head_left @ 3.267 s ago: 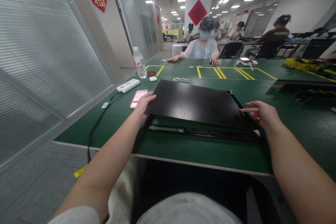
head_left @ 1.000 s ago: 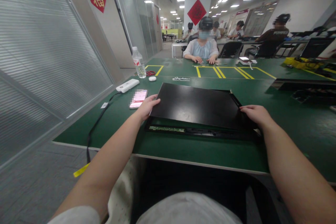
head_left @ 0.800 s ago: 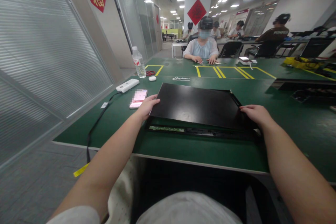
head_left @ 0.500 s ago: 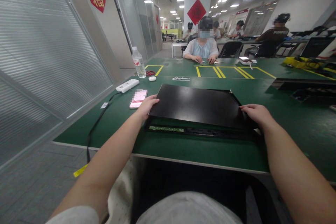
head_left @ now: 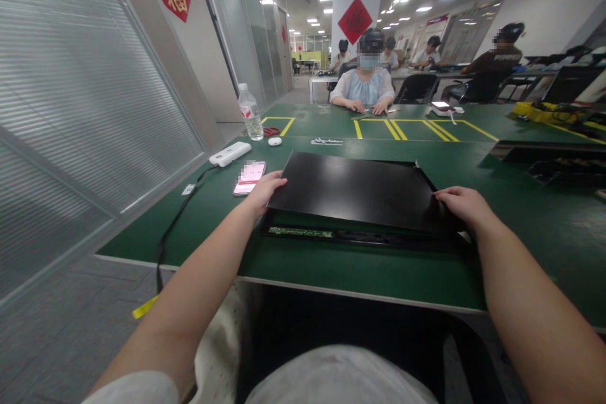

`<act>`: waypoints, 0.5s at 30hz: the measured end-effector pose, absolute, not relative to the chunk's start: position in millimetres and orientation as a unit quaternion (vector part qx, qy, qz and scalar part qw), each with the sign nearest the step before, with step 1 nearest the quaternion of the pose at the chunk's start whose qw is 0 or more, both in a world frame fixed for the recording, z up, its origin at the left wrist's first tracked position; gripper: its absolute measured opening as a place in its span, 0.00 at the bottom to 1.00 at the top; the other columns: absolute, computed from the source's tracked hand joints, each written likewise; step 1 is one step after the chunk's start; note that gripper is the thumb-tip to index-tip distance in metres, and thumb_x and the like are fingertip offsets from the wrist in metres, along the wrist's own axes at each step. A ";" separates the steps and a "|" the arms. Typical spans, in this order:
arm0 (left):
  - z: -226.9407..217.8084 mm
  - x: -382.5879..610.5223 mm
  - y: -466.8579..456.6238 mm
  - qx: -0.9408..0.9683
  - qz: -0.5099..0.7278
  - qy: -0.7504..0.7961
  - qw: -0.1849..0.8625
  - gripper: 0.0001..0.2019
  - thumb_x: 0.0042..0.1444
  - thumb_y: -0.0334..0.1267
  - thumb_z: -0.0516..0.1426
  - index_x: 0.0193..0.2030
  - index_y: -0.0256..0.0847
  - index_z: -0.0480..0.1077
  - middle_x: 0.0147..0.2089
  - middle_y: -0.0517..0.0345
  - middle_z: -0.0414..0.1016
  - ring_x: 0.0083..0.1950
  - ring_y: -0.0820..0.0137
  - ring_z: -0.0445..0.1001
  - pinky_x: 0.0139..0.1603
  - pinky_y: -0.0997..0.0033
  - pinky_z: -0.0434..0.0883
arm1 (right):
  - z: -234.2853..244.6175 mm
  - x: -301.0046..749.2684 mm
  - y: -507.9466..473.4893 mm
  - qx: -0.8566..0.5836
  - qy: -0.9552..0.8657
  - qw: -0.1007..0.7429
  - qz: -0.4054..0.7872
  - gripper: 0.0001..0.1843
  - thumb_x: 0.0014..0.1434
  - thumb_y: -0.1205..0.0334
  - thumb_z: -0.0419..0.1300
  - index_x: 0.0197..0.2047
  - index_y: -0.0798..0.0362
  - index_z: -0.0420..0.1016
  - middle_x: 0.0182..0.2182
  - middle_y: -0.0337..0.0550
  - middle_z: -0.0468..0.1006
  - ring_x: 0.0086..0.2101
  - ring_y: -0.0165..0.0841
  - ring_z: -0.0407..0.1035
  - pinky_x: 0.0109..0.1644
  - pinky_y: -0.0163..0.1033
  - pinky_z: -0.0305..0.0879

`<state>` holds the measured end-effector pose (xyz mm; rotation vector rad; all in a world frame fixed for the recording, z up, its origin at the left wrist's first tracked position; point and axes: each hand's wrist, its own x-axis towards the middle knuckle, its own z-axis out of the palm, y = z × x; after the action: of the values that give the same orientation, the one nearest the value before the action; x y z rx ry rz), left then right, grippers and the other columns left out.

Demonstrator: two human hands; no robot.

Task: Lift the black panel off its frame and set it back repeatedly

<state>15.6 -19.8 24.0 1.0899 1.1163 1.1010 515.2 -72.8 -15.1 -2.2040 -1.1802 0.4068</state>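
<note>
A thin black screen panel (head_left: 355, 189) is held by its two short sides, tilted above a black frame (head_left: 379, 238). My left hand (head_left: 268, 191) is closed on the panel's left edge, thumb on top. On the right edge, my right hand (head_left: 461, 203) pinches the panel between thumb and fingers. Along the near side of the frame, a strip of green circuit board (head_left: 300, 233) shows. The panel hides most of the frame beneath it.
Left of the panel lie a phone (head_left: 249, 178), a white power strip (head_left: 230, 154) with a black cord, a white case (head_left: 274, 141) and a water bottle (head_left: 250, 113). Red-handled scissors (head_left: 271, 131) lie behind. Opposite sits a person (head_left: 363, 85). Dark panels (head_left: 544, 153) lie to the right.
</note>
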 end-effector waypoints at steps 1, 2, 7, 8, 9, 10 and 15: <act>24.4 15.4 -19.9 0.466 0.469 0.478 0.578 0.19 0.49 0.28 0.64 0.50 0.37 0.83 0.35 0.52 0.88 0.39 0.57 0.86 0.36 0.67 0.78 | -14.5 515.2 -72.6 -0.831 -0.444 0.297 0.154 0.12 0.51 0.57 0.66 0.37 0.50 0.87 0.35 0.51 0.85 0.33 0.40 0.76 0.37 0.42 0.70; 24.8 15.1 -20.0 0.466 0.467 0.480 0.578 0.19 0.49 0.29 0.64 0.49 0.36 0.83 0.35 0.52 0.87 0.39 0.57 0.86 0.36 0.67 0.78 | -14.1 515.1 -72.4 -0.832 -0.443 0.295 0.154 0.12 0.51 0.57 0.66 0.38 0.50 0.87 0.34 0.50 0.85 0.33 0.40 0.76 0.37 0.42 0.71; 24.7 14.4 -19.7 0.468 0.465 0.482 0.577 0.20 0.49 0.29 0.63 0.50 0.36 0.83 0.34 0.53 0.87 0.37 0.57 0.86 0.34 0.67 0.77 | -14.3 514.9 -72.3 -0.836 -0.442 0.287 0.155 0.15 0.51 0.56 0.66 0.41 0.49 0.88 0.35 0.48 0.85 0.32 0.39 0.76 0.39 0.44 0.73; 24.5 14.3 -19.6 0.469 0.465 0.481 0.577 0.21 0.49 0.29 0.63 0.51 0.37 0.83 0.34 0.53 0.87 0.37 0.58 0.86 0.34 0.67 0.77 | -14.7 514.8 -72.5 -0.836 -0.442 0.287 0.155 0.15 0.51 0.56 0.66 0.41 0.49 0.88 0.35 0.48 0.85 0.32 0.39 0.76 0.40 0.44 0.73; 24.3 14.4 -19.5 0.470 0.466 0.480 0.576 0.21 0.49 0.29 0.63 0.52 0.37 0.82 0.34 0.54 0.87 0.37 0.58 0.86 0.35 0.67 0.78 | -15.2 514.8 -72.8 -0.836 -0.442 0.287 0.154 0.15 0.51 0.56 0.66 0.41 0.49 0.89 0.36 0.47 0.85 0.33 0.39 0.76 0.40 0.44 0.73; 24.2 14.4 -19.4 0.471 0.466 0.479 0.576 0.22 0.49 0.28 0.63 0.52 0.37 0.82 0.34 0.54 0.87 0.37 0.58 0.86 0.35 0.66 0.78 | -15.7 514.8 -73.0 -0.836 -0.443 0.287 0.153 0.15 0.51 0.55 0.66 0.41 0.49 0.89 0.36 0.47 0.85 0.33 0.40 0.76 0.40 0.44 0.73; 23.9 14.4 -19.2 0.475 0.467 0.471 0.578 0.22 0.49 0.29 0.63 0.53 0.37 0.82 0.35 0.52 0.88 0.39 0.57 0.86 0.38 0.65 0.78 | -17.2 516.5 -72.6 -0.834 -0.449 0.284 0.150 0.15 0.52 0.55 0.66 0.41 0.49 0.89 0.35 0.47 0.85 0.32 0.40 0.76 0.40 0.45 0.73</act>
<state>14.4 -19.2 23.9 1.1120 1.1026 1.0916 516.5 -72.6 -17.2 -2.2318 -1.2006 0.4007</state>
